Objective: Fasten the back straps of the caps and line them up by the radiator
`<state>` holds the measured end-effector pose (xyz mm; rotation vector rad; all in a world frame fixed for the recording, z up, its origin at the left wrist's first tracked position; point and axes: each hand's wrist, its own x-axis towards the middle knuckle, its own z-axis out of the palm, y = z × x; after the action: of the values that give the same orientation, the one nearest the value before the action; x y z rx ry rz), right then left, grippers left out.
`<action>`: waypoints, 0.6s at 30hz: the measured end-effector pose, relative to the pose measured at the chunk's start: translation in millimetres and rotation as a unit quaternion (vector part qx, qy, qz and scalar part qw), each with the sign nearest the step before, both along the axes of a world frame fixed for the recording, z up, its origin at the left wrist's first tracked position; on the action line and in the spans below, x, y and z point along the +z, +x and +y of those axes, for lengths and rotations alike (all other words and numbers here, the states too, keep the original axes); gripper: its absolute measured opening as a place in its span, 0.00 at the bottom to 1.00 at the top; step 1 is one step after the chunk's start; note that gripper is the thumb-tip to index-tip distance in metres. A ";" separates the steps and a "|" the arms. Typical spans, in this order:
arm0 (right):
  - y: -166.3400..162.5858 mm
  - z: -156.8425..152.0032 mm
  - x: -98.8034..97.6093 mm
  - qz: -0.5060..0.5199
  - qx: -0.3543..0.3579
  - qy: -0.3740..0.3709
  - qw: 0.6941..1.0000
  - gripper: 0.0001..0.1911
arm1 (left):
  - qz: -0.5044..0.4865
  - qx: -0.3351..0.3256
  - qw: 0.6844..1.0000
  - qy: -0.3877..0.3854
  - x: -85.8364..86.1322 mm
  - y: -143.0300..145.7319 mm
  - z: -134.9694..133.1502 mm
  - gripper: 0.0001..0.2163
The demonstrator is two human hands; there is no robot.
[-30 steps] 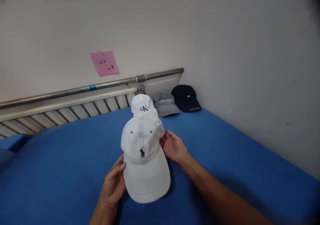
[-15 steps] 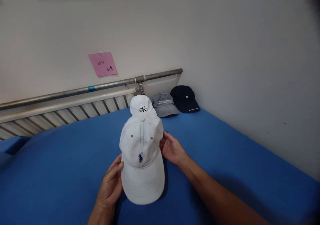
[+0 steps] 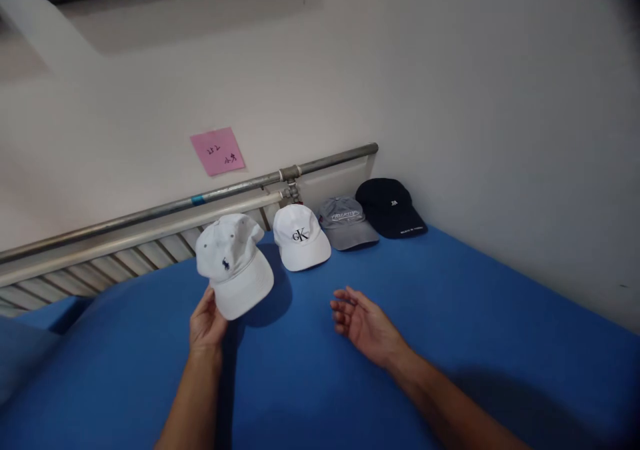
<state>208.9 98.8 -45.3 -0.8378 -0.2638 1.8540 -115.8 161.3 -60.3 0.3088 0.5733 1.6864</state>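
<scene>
My left hand (image 3: 206, 322) grips the brim of a white cap (image 3: 231, 263) with a small dark horse logo and holds it up at the far left of a row of caps. Beside it on the blue surface (image 3: 310, 370) lies a white cap with black letters (image 3: 301, 237), then a grey cap (image 3: 347, 221) and a dark navy cap (image 3: 390, 208) against the wall. My right hand (image 3: 361, 320) hovers over the blue surface, fingers loosely spread, holding nothing.
A metal pipe (image 3: 200, 199) and a slatted rail (image 3: 125, 253) run along the back edge of the blue surface. A pink note (image 3: 217, 151) is stuck on the wall above. The white wall (image 3: 500, 137) closes the right side.
My right hand has let go of the horse-logo cap. My left hand has carried it away from me and to the left, up to the row of caps.
</scene>
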 end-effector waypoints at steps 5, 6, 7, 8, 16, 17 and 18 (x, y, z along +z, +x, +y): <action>2.9 5.4 -2.2 0.001 0.004 0.005 1.000 0.08 | 0.040 0.015 0.998 -0.050 -12.1 19.6 62.7 0.22; 3.4 6.2 -2.6 0.002 0.007 0.008 1.000 0.08 | 0.047 0.011 0.997 -0.056 -15.5 21.6 69.1 0.22; 3.7 6.6 -3.0 0.003 0.009 0.011 1.000 0.09 | 0.054 0.008 0.997 -0.062 -18.5 22.4 72.9 0.21; 3.8 6.9 -3.1 0.003 0.011 0.012 1.000 0.09 | 0.060 0.006 0.996 -0.068 -20.9 21.9 74.3 0.21; -0.7 3.6 -4.3 -0.014 0.043 0.016 0.999 0.10 | 0.098 0.027 0.990 -0.099 -19.6 4.9 61.8 0.16; -1.4 3.3 -4.5 -0.018 0.047 0.017 0.999 0.10 | 0.100 0.034 0.990 -0.094 -18.5 4.3 62.7 0.16; -2.1 3.2 -4.7 -0.021 0.051 0.019 0.998 0.11 | 0.101 0.041 0.990 -0.088 -17.4 3.9 64.4 0.16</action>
<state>206.8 102.0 -50.0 -0.8511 -0.3725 1.9209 -112.0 225.7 -77.6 0.3348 0.8911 1.6808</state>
